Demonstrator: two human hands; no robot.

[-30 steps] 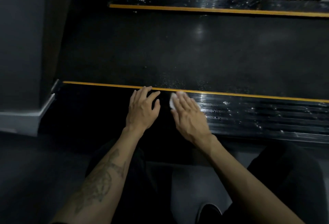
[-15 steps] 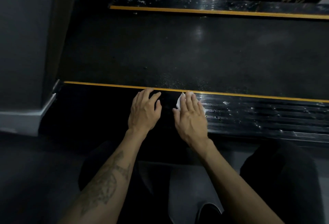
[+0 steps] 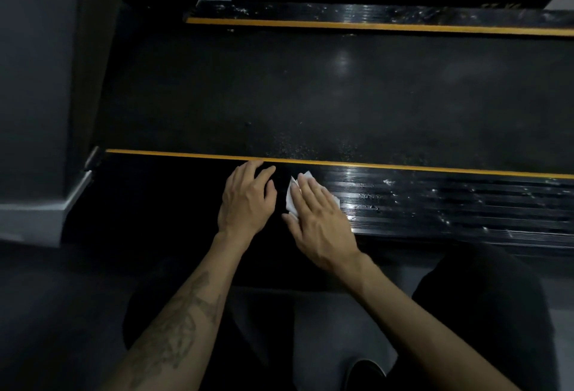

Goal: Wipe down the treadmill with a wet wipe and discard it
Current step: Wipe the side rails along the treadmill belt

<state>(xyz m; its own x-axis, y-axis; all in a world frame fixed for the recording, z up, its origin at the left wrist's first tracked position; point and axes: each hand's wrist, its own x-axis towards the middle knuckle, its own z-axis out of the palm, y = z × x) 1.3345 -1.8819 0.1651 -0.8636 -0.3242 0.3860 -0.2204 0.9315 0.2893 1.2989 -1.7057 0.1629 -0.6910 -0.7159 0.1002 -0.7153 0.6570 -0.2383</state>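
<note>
Because the light is dim and the near side rail is black on its left half, it is hard to judge which parts of it are damp and which are dry, so a strip could easily be missed. At the far left a grey wall and its pale skirting close in on the end of the treadmill; a wipe pushed that way may bunch against the corner and leave the rail end untouched.

The left hand rests on the rail just below the yellow stripe, its grip loose, fingers lightly bent and holding nothing. It seems to bear some of the person's weight, and on a wet surface it could slide.

Just beside it, the right hand lies flat with straight fingers, pressing the wet wipe onto the rail; the wipe shows only as white corners past the fingertips and thumb. Since nothing pinches it, a fast stroke could leave it behind or let it fold under the palm.

To the right, the ribbed rail glints with droplets. The grooves may hold water and grit that one flat pass skims over. Beyond the stripe, the belt carries pale specks near the rail, and a careless sweep might push them back onto cleaned parts.
</note>
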